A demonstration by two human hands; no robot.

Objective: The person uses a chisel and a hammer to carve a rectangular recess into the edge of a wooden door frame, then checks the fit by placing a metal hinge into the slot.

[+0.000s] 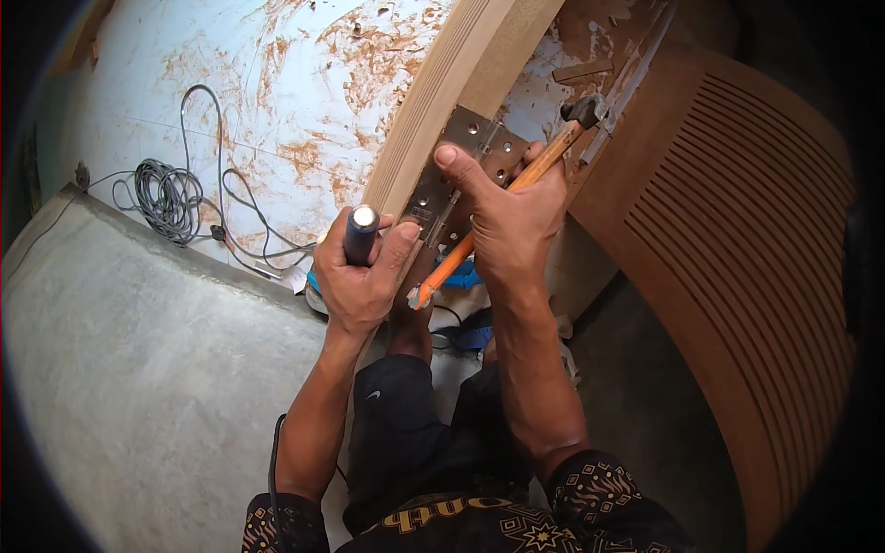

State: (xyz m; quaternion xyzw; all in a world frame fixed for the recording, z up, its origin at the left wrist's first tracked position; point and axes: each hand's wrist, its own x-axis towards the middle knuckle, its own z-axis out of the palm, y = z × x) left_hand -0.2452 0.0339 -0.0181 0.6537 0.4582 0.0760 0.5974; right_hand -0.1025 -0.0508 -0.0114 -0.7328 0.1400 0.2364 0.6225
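My left hand [355, 290] is closed round a chisel [360, 241], its dark blue handle upright with a bright metal cap; the blade is out of sight. My right hand [518, 230] grips a hammer [549, 157] by its orange wooden handle, the dark head pointing away from me. That hand's thumb also presses on a metal butt hinge [467, 129] with several screw holes. The hinge lies along the edge of a pale wooden door panel [419, 115]. Fingertips of my left hand touch the hinge's near end.
A coiled grey cable [166, 198] lies on a white, brown-stained board [267, 101] at left. Grey concrete [175, 396] spreads below it. A slatted brown wooden panel [737, 221] stands at right. Blue items [458, 276] sit below my hands. A wood offcut [583, 71] lies beyond the hammer head.
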